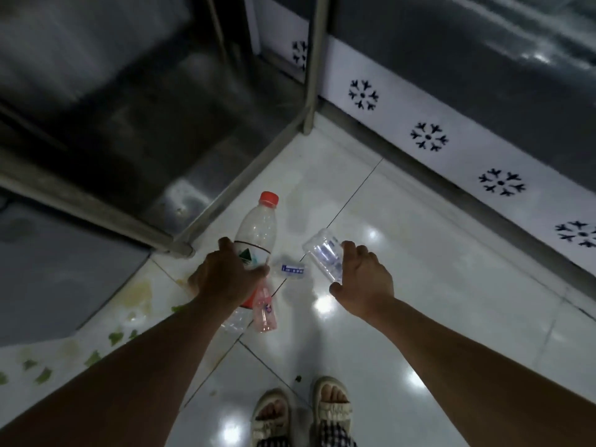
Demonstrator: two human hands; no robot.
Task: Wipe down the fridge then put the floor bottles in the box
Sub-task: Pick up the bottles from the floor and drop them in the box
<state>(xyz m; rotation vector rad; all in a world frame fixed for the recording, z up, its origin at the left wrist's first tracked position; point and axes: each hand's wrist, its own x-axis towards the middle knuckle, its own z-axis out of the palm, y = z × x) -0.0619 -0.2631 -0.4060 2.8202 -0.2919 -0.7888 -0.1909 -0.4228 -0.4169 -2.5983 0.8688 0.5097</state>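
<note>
Both arms reach down; left hand (225, 275) and right hand (362, 279) grip (fingers curled).

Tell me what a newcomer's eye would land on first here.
First, the red-capped bottle at centre, gripped by the left hand together with a small pink bottle. Beside it, the right hand holds a clear bottle above the glossy white floor. A crushed bottle with a blue label lies between the hands.
</note>
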